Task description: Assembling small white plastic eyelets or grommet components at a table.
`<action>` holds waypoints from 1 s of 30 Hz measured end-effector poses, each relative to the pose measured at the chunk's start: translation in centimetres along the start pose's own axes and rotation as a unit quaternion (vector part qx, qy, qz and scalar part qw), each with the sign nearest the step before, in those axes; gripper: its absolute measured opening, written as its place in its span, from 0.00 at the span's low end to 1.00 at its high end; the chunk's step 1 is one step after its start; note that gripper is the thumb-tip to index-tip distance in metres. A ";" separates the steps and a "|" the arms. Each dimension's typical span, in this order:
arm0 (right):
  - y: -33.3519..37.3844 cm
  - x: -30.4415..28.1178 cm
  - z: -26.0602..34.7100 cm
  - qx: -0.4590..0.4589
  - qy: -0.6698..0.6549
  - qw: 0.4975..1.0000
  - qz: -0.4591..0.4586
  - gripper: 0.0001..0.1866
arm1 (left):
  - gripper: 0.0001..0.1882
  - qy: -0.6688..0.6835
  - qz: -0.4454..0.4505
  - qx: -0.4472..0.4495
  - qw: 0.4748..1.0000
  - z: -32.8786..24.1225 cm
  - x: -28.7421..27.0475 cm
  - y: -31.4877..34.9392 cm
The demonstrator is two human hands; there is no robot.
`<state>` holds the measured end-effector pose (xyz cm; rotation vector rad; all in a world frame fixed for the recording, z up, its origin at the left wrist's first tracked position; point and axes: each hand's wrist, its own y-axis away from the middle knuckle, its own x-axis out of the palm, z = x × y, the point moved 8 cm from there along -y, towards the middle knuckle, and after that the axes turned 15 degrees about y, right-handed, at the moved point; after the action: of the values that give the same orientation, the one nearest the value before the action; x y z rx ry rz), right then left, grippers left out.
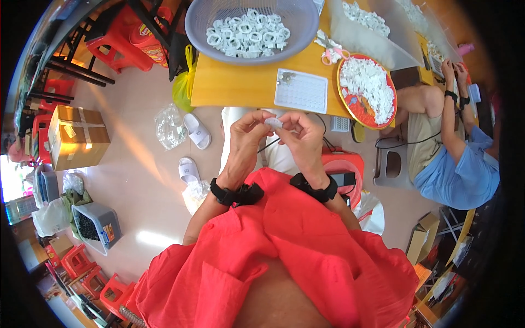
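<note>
Both my hands meet in front of the table's near edge, pinching one small white plastic part (273, 122) between them. My left hand (249, 132) grips it from the left with thumb and fingertips; my right hand (302, 141) closes on it from the right. Its exact kind is too small to tell. Just beyond lies a white gridded tray (306, 98) with a few small bits at its upper left. A grey-purple basin (197, 38) behind it holds many white ring-shaped parts (249, 35). To the right, a red round tray (358, 112) carries a heap of small white pieces (363, 79).
Pink-handled scissors (334, 54) lie on the yellow table (229, 82). A clear plastic bag (361, 44) of white parts is behind. Another person in a blue shirt (456, 169) works at right. A cardboard box (79, 136), slippers (197, 131) and red stools (117, 44) are at left.
</note>
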<state>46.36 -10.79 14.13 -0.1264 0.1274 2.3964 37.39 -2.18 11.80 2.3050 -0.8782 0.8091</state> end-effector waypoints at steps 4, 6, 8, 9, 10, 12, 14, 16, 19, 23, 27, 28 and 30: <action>-0.1 0.1 0.6 -0.020 0.028 0.999 -0.007 0.07 | 0.09 0.014 -0.007 -0.012 1.000 0.3 -0.4 -0.1; -0.2 0.1 0.6 -0.021 0.036 0.999 -0.007 0.06 | 0.09 0.019 0.006 -0.011 1.000 0.0 -0.3 -0.2; -0.4 0.2 0.4 0.015 0.011 1.000 0.007 0.07 | 0.10 -0.047 0.016 0.000 0.999 -0.6 0.2 -0.3; -0.7 -0.2 -0.3 0.019 0.005 1.000 0.006 0.08 | 0.13 -0.047 0.022 -0.007 0.999 -0.8 0.5 -0.3; -1.3 -1.0 0.1 0.012 0.009 1.000 0.003 0.08 | 0.13 -0.044 0.029 -0.004 0.999 -1.0 0.4 -0.6; -2.3 -3.0 0.3 0.045 0.035 0.998 0.002 0.08 | 0.14 -0.166 0.012 0.069 0.984 -2.1 -0.8 -1.5; -4.2 -6.3 1.5 0.009 0.090 0.996 -0.013 0.09 | 0.12 -0.189 0.002 0.124 0.974 -3.0 -2.4 -3.1; -6.8 -10.3 3.1 -0.025 0.131 0.990 -0.039 0.09 | 0.08 -0.366 -0.028 0.213 0.906 -5.3 -2.6 -4.4; -10.8 -16.7 6.9 -0.077 0.205 0.970 -0.109 0.11 | 0.05 -0.377 -0.022 0.296 0.877 -6.4 -2.3 -6.8; -14.3 -20.2 13.1 -0.158 0.190 0.937 -0.246 0.12 | 0.06 -0.474 -0.021 0.307 0.825 -5.5 -2.5 -8.8; -15.0 -15.9 14.0 -0.225 0.228 0.915 -0.246 0.11 | 0.07 -0.510 -0.025 0.285 0.811 -5.2 -2.0 -8.6; -15.4 -13.2 12.9 -0.198 0.250 0.929 -0.187 0.09 | 0.07 -0.509 -0.026 0.287 0.811 -5.2 -2.1 -8.6; -15.8 -7.7 11.2 -0.206 0.347 0.908 -0.114 0.07 | 0.07 -0.509 -0.022 0.287 0.811 -5.3 -2.0 -8.8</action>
<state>62.08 -2.95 25.35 -1.1268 -0.0677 2.0095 40.72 7.70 11.65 3.3313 -1.0614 -0.3714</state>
